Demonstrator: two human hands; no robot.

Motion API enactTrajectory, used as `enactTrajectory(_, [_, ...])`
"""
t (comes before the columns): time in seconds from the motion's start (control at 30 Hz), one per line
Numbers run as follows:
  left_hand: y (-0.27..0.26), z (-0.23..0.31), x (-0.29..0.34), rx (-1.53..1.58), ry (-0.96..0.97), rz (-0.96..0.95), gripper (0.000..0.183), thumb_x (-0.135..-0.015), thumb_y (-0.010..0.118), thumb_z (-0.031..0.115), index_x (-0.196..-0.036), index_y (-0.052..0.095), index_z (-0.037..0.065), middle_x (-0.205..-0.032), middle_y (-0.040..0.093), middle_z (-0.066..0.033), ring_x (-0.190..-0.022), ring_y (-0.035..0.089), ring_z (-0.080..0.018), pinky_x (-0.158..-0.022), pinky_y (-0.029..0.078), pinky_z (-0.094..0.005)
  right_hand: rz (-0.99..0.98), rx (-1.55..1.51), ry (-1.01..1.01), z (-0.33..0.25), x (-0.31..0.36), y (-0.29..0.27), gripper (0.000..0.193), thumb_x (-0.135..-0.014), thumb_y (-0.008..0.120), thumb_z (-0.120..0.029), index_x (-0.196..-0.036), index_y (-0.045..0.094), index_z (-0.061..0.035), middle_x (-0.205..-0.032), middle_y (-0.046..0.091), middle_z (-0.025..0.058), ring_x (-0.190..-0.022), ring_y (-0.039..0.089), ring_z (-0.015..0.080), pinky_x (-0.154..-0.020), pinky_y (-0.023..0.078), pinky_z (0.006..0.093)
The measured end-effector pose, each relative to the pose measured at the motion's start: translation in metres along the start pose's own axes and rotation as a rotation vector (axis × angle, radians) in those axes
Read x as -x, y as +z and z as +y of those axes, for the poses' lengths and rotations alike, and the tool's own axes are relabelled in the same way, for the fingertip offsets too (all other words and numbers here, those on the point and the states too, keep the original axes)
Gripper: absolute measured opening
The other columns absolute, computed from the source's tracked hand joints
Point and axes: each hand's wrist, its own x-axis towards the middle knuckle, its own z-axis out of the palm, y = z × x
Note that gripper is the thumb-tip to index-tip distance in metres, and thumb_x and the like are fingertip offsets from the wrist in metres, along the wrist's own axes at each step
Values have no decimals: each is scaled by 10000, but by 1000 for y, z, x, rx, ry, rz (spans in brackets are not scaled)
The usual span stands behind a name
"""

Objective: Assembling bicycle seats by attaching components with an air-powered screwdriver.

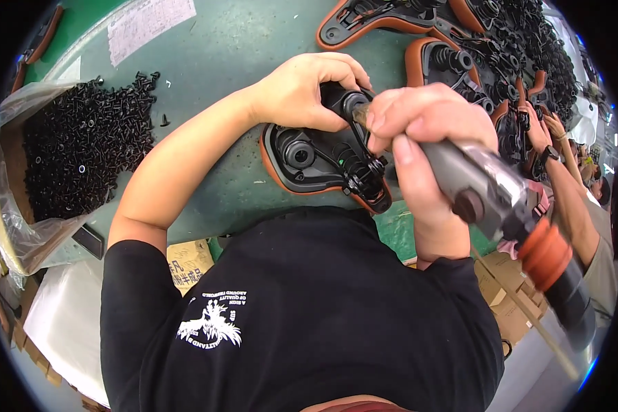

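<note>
An upturned bicycle saddle [302, 180] with a black underside and orange-brown edge rests on the green table in front of me. My left hand [314, 88] grips its far part, thumb and fingers spread around a round black mount. In my right hand [429, 127] is a grey power screwdriver [484, 182], its body slanting down to the right past an orange ring. The driver's tip points at the mount beside my left fingers. Whether a screw sits under the tip cannot be made out.
A plastic-lined box of black screws [82, 147] stands at the left, with a loose screw [165, 121] beside it. More upturned saddles [419, 65] and a heap of black parts [529, 41] lie far right. A co-worker's arm [573, 189] reaches in at the right.
</note>
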Motion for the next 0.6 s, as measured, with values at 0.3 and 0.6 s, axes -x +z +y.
enactTrajectory(0.3, [1, 8, 8, -31, -6, 19, 335, -664, 842, 103, -932, 673, -5, -1178, 726, -127, -1093, 698, -290, -966, 559, -395, 38, -94, 36, 4, -8, 5, 249, -966, 637, -19, -1176, 510, -63, -1205, 634, 278, -756, 664, 217, -803, 572, 445])
enactTrajectory(0.6, [-164, 49, 107, -163, -389, 960, 482, -776, 890, 120, -1207, 726, -18, -1225, 731, -92, -1099, 683, -198, -979, 553, -344, 433, -386, 83, 12, -10, -27, 297, -917, 547, 37, -1205, 596, -20, -1419, 545, 381, -729, 692, 242, -743, 563, 434])
